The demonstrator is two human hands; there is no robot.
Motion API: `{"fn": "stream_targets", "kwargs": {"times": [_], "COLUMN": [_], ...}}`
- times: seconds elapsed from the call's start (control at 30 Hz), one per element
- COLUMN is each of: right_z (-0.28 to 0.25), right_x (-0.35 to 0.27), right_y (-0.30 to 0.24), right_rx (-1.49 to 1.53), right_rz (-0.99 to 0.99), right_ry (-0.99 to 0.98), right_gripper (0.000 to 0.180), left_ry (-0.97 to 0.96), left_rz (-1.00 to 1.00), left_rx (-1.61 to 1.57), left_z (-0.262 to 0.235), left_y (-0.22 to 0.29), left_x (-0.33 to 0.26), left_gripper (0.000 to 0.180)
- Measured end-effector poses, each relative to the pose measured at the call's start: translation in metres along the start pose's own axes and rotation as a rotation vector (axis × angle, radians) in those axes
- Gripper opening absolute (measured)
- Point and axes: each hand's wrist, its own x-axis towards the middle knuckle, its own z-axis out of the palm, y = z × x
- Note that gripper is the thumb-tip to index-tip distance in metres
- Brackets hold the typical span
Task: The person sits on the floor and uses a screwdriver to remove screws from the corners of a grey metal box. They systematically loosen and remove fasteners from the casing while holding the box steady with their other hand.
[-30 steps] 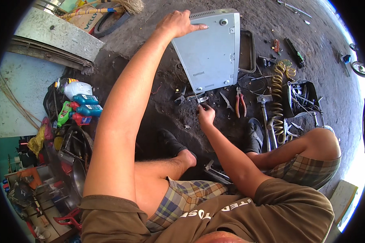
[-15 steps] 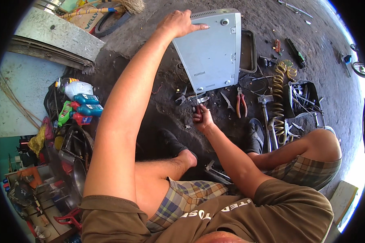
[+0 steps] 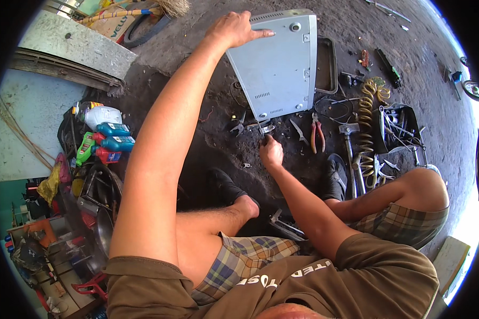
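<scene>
A light grey metal casing [image 3: 279,69] with vent slots and round feet stands tilted on the ground in front of me. My left hand [image 3: 233,31] is closed over its far left edge, the thumb lying on the flat face. At the casing's near lower corner, my right hand [image 3: 272,153] grips a screwdriver [image 3: 259,126]. Its thin shaft reaches up to that corner, while the fingers mostly hide its handle; the tip's exact contact cannot be made out. Just beyond the right hand, a small shiny metal piece [image 3: 267,129] lies by the casing's lower edge.
Red-handled pliers [image 3: 318,135], a pointed blade [image 3: 299,133] and a hammer [image 3: 349,139] lie to the right. Past them are a yellow coiled hose [image 3: 366,111] and an open black toolbox [image 3: 380,127]. A dark tray [image 3: 333,69] sits behind the casing. Bottles [image 3: 117,143] stand at left.
My right hand has turned over around the screwdriver, from fingers showing to the back of the hand showing, and shifted slightly right. The left hand and casing stay nearly still.
</scene>
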Motion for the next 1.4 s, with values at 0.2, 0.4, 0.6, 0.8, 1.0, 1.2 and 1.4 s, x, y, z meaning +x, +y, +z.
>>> {"fn": "stream_targets", "kwargs": {"times": [0.2, 0.4, 0.6, 0.8, 1.0, 1.2, 1.4], "right_z": [0.010, 0.005, -0.012, -0.015, -0.003, 0.005, -0.007], "right_x": [0.011, 0.010, 0.038, 0.055, 0.081, 0.099, 0.102], "right_y": [0.011, 0.009, 0.010, -0.002, -0.012, -0.008, -0.017], "right_rx": [0.363, -0.244, 0.914, 0.209, 0.423, -0.008, 0.091], "right_rz": [0.405, 0.044, 0.885, 0.549, 0.687, 0.460, 0.567], "right_ry": [-0.069, -0.028, -0.462, -0.506, -0.576, -0.471, -0.533], "right_gripper": [0.031, 0.044, 0.034, 0.027, 0.030, 0.042, 0.045], "left_ry": [0.013, 0.013, 0.003, 0.009, 0.008, 0.014, 0.014], "left_rz": [0.005, 0.008, -0.001, -0.009, -0.003, -0.006, 0.005], "left_rx": [-0.007, 0.000, -0.011, -0.007, -0.005, -0.013, -0.012], "left_z": [-0.001, 0.000, 0.001, -0.001, -0.001, -0.002, -0.001], "left_y": [0.000, 0.000, 0.000, 0.002, 0.002, 0.002, 0.000], "left_x": [-0.002, -0.001, -0.003, -0.004, -0.005, -0.005, -0.003], "left_gripper": [0.114, 0.115, 0.115, 0.115, 0.114, 0.114, 0.115]}}
